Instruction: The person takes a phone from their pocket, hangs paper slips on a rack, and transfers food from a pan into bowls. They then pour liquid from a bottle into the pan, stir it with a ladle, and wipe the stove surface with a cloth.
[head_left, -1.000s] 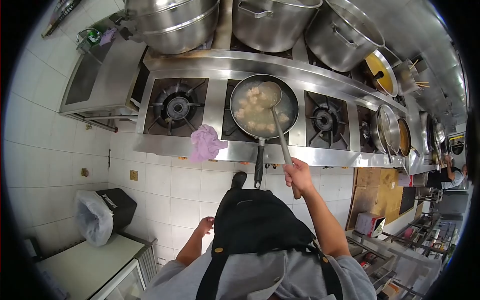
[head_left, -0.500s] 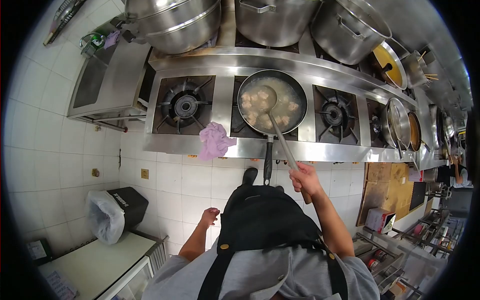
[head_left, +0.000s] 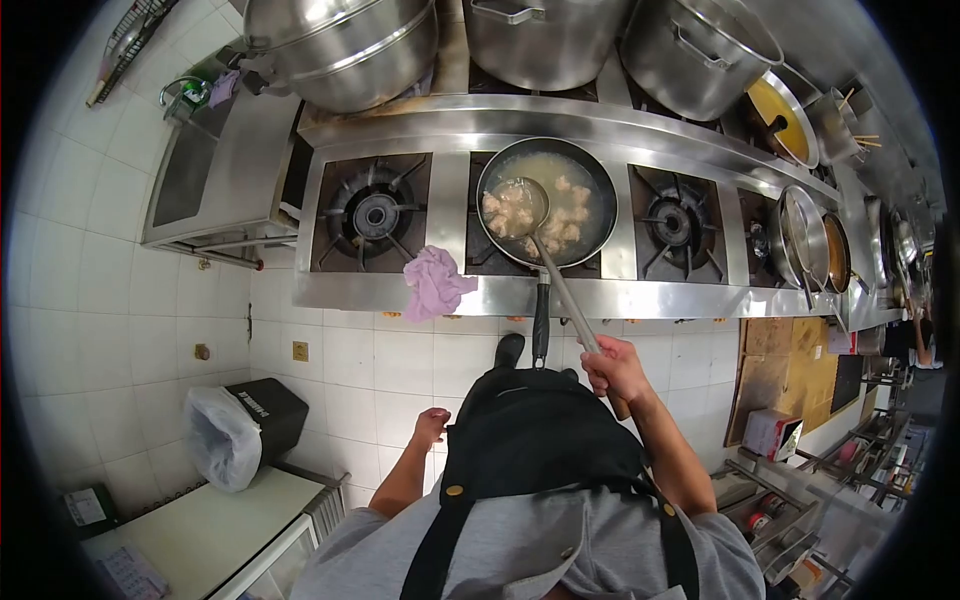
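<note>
My right hand (head_left: 615, 368) is closed around the handle of a long metal ladle (head_left: 568, 292). The ladle's round head rests in a black frying pan (head_left: 612, 215), at the left side, among pale lumps of meat (head_left: 565, 222) in cloudy liquid. The pan sits on the middle front burner, its black handle (head_left: 541, 325) pointing toward me and untouched. My left hand (head_left: 432, 425) hangs low beside my black apron, fingers curled, with nothing visible in it. A crumpled pink cloth (head_left: 437, 284) lies over the stove's front edge, left of the pan.
Burners flank the pan, one on the left (head_left: 375, 215) and one on the right (head_left: 676, 222). Large steel pots (head_left: 545, 50) line the back. More pans (head_left: 795, 240) stand at the right. A lined black bin (head_left: 270, 412) is on the left, behind a white-topped counter (head_left: 200, 525).
The ladle head has shifted slightly left and down in the pan, and the meat lumps have moved within the liquid. My left hand has barely moved.
</note>
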